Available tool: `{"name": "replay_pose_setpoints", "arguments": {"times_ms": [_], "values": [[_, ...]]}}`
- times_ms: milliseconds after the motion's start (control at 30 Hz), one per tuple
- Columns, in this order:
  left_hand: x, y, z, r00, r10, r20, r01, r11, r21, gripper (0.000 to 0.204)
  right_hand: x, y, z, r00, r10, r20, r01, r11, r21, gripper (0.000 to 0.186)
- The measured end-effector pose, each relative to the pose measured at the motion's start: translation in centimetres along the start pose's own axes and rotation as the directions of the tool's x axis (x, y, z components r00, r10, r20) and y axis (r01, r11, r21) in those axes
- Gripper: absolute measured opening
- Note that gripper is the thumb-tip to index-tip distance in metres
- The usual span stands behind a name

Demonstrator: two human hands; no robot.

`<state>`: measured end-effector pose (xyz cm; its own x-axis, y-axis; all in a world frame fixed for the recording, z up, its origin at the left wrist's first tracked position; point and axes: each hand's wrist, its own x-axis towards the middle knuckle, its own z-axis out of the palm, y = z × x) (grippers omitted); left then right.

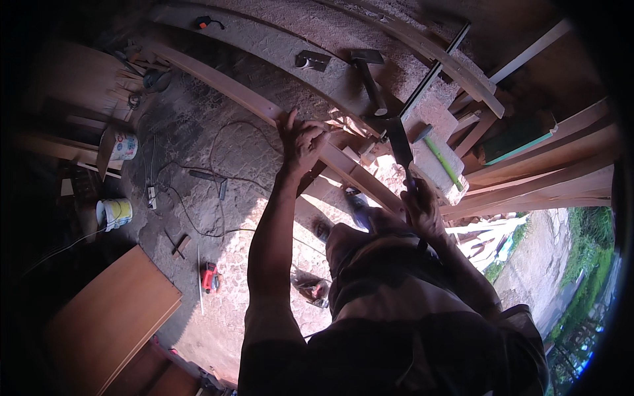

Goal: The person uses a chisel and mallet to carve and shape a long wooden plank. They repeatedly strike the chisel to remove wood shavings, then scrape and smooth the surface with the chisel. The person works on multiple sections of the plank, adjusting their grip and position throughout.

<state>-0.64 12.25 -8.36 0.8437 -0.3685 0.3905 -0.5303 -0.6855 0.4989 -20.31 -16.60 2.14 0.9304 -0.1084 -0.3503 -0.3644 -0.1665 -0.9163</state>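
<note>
1. Head view: from where I stand, a long wooden beam [254, 102] runs slantwise from the upper left, under the left hand [304, 146], down to a point just beside the right hand [422, 208].

2. That left hand sits on the beam about midway along, fingers bent against the wood. I can't tell whether they truly pinch it or only press on it.

3. The right hand is closed round the handle of a broad dark-bladed tool [400, 144]. The blade points away from the body, past the beam's far side; I can't make out whether its edge touches anything.

4. My reading is that the step in hand is steadying the beam with one hand while the blade is held ready to work the wood.

5. The next move, I'd judge, calls for a firm left hand, well clear of the blade's path, and a controlled stroke from the right.

6. Beyond the beam, a hammer with a dark head [366, 79] lies near the blade's tip, and a green-handled hammer [441, 160] rests to its right. I'd want both out of the swing.
</note>
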Motion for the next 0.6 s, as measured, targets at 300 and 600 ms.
{"name": "replay_pose_setpoints", "arguments": {"times_ms": [300, 600], "values": [[1.4, -1.5, 1.0, 0.990, -0.136, -0.033, 0.130, 0.981, -0.145, 0.025, -2.2, 4.1, 3.8, 0.880, 0.062, -0.471, 0.054, 0.972, 0.230, 0.026], [3.0, -2.4, -0.3, 0.991, 0.123, -0.052, -0.123, 0.992, -0.002, 0.020, -0.5, 4.1, 3.7, 0.812, 0.076, -0.578, 0.129, 0.944, 0.304, 0.023]]}}
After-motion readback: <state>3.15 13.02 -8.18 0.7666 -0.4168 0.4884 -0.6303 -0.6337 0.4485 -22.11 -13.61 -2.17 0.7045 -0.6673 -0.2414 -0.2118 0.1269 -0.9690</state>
